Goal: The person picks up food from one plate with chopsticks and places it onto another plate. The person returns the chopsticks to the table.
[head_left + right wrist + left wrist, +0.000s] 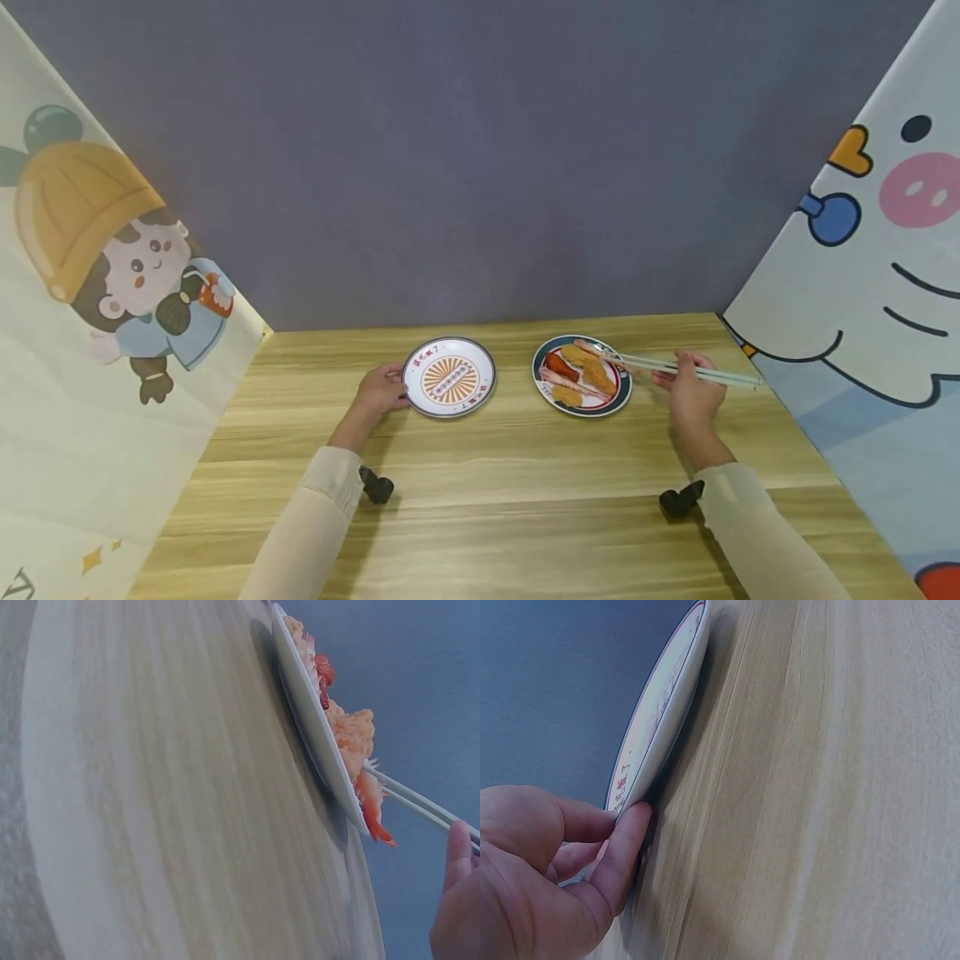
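Note:
My left hand [381,390] pinches the left rim of a white plate [450,346] with an orange sunburst print and red characters. In the left wrist view the thumb lies over the rim of the plate [664,712] and fingers are under it. My right hand [693,396] holds a pair of pale chopsticks [686,369]. Their tips reach a shrimp [369,796] at the edge of a dark-rimmed plate [543,343]. Also on that plate are fried pieces [597,377], a reddish-brown drumstick [560,365] and another shrimp-like piece [558,382].
Both plates are toward the back of a wood-grain table [517,517]. A grey wall [480,167] rises behind it, and printed cartoon panels [60,433] stand at both sides. Black wrist cameras [378,487] are strapped at both cuffs.

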The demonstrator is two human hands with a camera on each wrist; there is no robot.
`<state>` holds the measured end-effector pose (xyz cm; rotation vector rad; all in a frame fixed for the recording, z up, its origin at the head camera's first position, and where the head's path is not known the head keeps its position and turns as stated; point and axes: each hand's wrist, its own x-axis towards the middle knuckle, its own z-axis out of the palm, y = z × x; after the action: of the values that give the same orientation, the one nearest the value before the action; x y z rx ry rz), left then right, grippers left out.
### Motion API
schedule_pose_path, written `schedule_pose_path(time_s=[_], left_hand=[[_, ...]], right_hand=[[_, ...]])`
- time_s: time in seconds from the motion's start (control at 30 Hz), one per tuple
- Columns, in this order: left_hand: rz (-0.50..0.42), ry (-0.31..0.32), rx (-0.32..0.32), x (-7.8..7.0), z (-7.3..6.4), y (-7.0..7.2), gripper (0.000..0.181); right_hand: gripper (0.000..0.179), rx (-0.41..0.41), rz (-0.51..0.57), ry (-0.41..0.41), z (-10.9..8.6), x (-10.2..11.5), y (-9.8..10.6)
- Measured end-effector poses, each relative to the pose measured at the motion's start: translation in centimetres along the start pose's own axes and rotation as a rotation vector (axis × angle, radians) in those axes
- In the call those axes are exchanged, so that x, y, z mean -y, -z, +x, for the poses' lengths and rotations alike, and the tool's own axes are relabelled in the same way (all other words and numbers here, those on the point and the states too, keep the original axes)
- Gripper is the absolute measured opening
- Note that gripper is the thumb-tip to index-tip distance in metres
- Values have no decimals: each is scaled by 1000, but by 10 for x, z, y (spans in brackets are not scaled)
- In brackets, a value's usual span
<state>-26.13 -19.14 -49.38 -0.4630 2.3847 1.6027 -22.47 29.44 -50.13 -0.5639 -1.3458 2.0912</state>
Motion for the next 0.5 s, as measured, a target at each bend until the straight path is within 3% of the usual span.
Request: schedule_pose_path(time_s=[0.3,0.5], left_hand=[[5,-1,0,3,2,-1,56],[6,-12,0,2,2,1,57]], right_hand=[[15,11,19,55,-3,3,-2],[14,19,68,40,-5,10,-8]])
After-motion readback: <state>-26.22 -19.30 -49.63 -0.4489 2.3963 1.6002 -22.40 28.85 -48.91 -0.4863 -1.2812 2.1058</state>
